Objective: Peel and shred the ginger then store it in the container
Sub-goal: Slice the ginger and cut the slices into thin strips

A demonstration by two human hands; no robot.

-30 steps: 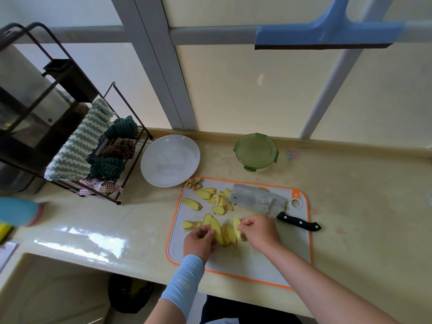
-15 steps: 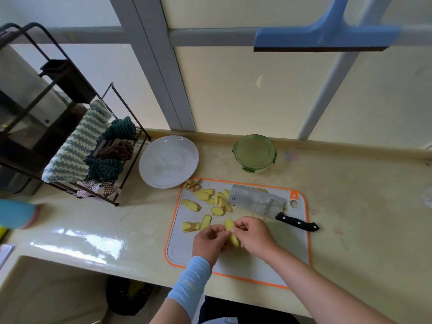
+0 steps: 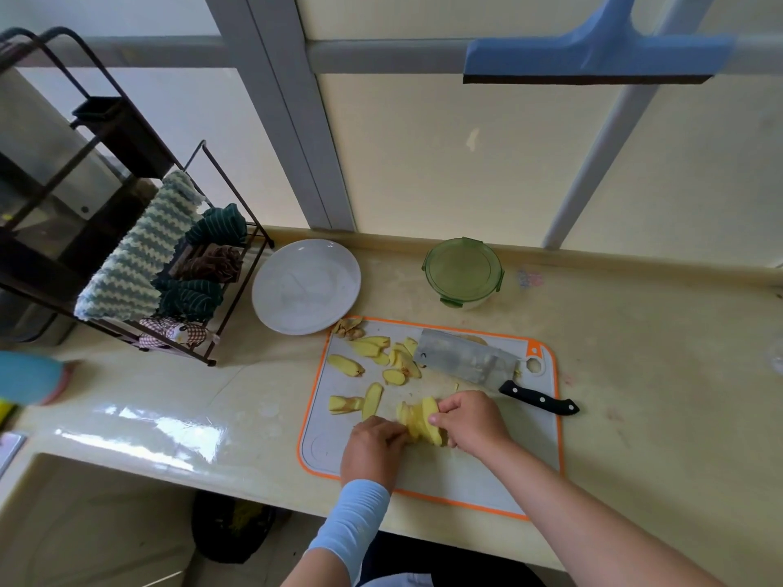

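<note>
A stack of yellow ginger slices [image 3: 419,419] lies on the grey, orange-rimmed cutting board [image 3: 466,480], pinched between both hands. My left hand [image 3: 373,449] grips the stack's left end and my right hand [image 3: 470,421] grips its right end. More loose ginger slices [image 3: 373,349] and some peel [image 3: 349,328] are scattered over the board's far left part. A cleaver [image 3: 470,360] with a black handle lies flat at the board's far side. The green-lidded round container [image 3: 462,273] stands closed behind the board.
A white plate [image 3: 306,286] sits left of the container. A black wire rack with cloths [image 3: 140,269] stands at the far left. A sink basin [image 3: 84,514] opens at the near left. A blue squeegee [image 3: 593,57] hangs on the window frame above.
Both hands lifted a few slices off the board, then brought them back down. The slices are now gathered into a tighter stack between the fingertips.
</note>
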